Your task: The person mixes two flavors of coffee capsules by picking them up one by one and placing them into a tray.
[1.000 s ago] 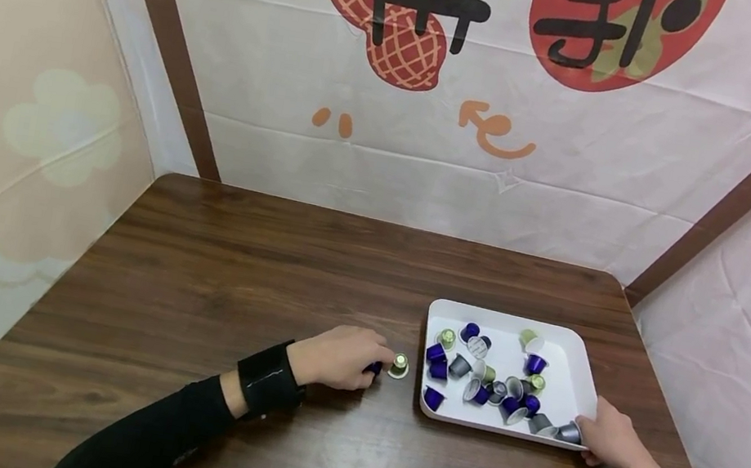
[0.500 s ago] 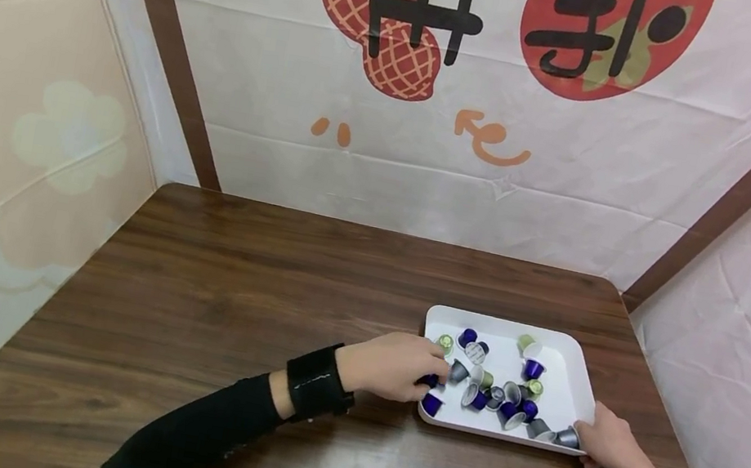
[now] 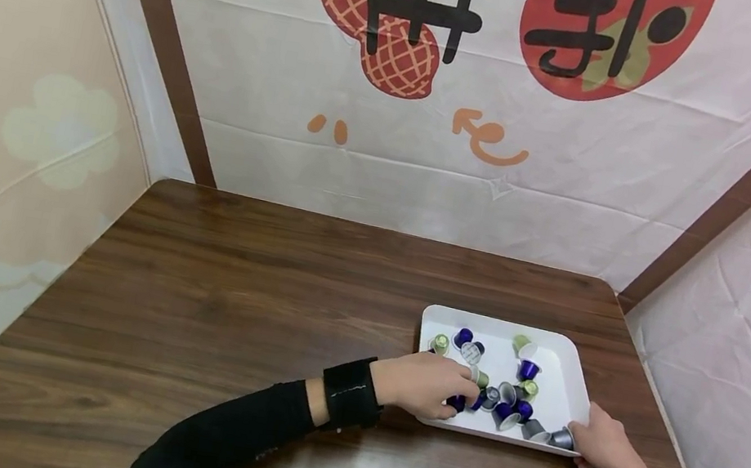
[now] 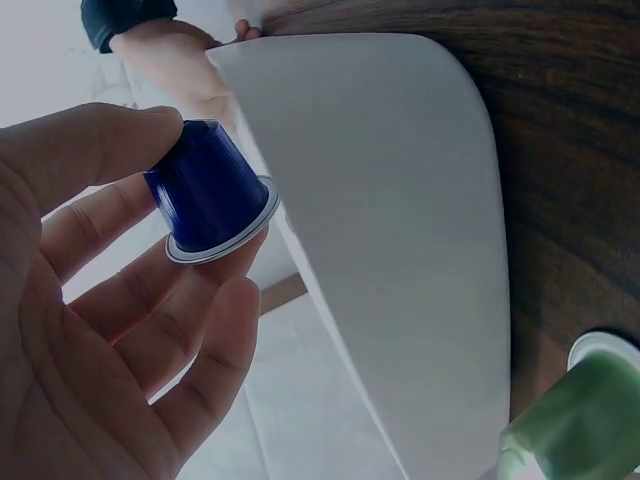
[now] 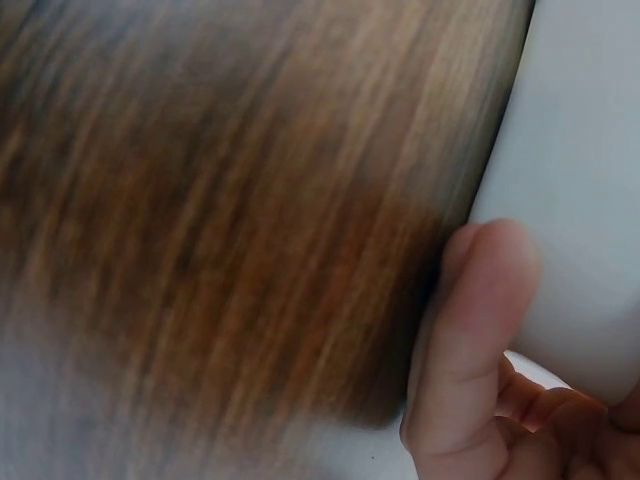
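Observation:
My left hand (image 3: 425, 383) is over the left part of a white tray (image 3: 561, 373) in the head view. In the left wrist view, its thumb and fingers pinch a dark blue coffee capsule (image 4: 212, 190) by its body, rim pointing outward. My right hand (image 3: 611, 447) grips the tray's near right corner. In the right wrist view its thumb (image 5: 490, 290) lies against the white wall. Blue, grey and green capsules lie scattered in the tray, among them a blue one (image 3: 527, 370); my left hand covers some of them.
A green capsule (image 4: 585, 420) is beside the tray in the left wrist view. The brown wooden table (image 3: 246, 295) extends to the left, and a printed white cloth (image 3: 385, 178) hangs behind its far edge.
My left hand has moved right with the blue capsule, from the table beside the tray to over the tray's left part. My right hand keeps its grip on the tray corner.

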A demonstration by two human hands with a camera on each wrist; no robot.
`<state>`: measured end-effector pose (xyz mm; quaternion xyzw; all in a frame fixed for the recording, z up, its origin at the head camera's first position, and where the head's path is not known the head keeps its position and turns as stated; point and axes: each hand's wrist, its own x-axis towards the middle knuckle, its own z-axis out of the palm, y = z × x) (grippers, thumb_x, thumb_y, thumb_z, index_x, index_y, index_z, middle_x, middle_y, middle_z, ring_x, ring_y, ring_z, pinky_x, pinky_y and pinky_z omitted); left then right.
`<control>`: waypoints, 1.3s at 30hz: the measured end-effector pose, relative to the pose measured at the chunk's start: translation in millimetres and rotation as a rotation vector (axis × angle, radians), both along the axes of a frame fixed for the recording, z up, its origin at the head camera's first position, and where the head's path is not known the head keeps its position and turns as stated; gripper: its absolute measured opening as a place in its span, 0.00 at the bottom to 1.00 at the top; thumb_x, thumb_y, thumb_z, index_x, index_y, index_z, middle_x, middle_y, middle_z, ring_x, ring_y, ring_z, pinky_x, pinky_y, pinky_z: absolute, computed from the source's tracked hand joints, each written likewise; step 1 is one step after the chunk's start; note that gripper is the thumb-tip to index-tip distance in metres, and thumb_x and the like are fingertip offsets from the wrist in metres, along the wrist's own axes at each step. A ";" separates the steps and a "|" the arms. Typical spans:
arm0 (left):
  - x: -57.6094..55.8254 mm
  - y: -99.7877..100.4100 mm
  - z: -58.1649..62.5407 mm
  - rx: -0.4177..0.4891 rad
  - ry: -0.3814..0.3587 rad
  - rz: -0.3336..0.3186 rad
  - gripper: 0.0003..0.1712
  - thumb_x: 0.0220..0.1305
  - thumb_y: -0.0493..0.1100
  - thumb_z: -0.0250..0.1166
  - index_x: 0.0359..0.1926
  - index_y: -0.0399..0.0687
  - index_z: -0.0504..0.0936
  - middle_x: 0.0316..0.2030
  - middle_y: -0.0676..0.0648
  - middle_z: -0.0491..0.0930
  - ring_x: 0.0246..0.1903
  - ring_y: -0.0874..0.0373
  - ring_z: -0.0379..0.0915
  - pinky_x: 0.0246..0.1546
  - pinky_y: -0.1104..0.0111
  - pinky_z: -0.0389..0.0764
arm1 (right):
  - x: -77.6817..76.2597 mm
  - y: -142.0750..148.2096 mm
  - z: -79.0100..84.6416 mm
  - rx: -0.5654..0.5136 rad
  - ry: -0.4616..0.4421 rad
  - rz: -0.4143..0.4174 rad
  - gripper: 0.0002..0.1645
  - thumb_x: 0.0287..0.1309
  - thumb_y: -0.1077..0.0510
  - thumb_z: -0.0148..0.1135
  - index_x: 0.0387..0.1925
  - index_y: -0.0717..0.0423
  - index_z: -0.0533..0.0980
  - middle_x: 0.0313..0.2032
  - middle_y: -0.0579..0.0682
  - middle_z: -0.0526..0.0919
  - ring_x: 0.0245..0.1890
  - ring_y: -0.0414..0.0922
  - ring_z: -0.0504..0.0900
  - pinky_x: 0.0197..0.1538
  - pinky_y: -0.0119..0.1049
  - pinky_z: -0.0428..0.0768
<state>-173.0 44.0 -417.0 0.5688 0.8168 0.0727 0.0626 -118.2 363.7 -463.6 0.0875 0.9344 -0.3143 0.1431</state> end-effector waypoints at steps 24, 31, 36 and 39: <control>-27.8 -68.2 -1.8 0.023 -0.108 0.212 0.05 0.61 0.44 0.64 0.38 0.52 0.82 0.38 0.55 0.76 0.33 0.65 0.69 0.35 0.72 0.72 | -0.7 0.7 -1.2 0.000 0.019 0.003 0.25 0.59 0.66 0.44 0.54 0.80 0.57 0.23 0.57 0.71 0.15 0.45 0.76 0.19 0.39 0.78; -29.2 -76.0 -15.9 -0.001 -0.092 0.200 0.11 0.59 0.46 0.67 0.43 0.51 0.83 0.40 0.54 0.76 0.37 0.64 0.71 0.37 0.70 0.73 | -2.3 1.4 2.3 0.010 0.006 0.005 0.25 0.60 0.66 0.45 0.56 0.80 0.56 0.24 0.58 0.72 0.15 0.45 0.77 0.19 0.39 0.78; -30.3 -71.6 -22.6 -0.060 -0.072 0.211 0.13 0.57 0.46 0.69 0.45 0.53 0.81 0.42 0.53 0.75 0.41 0.62 0.72 0.41 0.69 0.73 | -2.1 0.5 2.0 0.005 0.000 0.003 0.26 0.60 0.66 0.44 0.56 0.80 0.56 0.24 0.58 0.72 0.16 0.45 0.77 0.19 0.39 0.78; -30.1 -69.5 -25.8 -0.101 -0.071 0.217 0.15 0.57 0.46 0.69 0.46 0.54 0.80 0.42 0.53 0.75 0.42 0.62 0.72 0.41 0.69 0.73 | -1.4 -0.5 1.3 0.007 -0.007 -0.001 0.26 0.61 0.66 0.44 0.57 0.80 0.55 0.24 0.58 0.71 0.15 0.45 0.76 0.19 0.39 0.78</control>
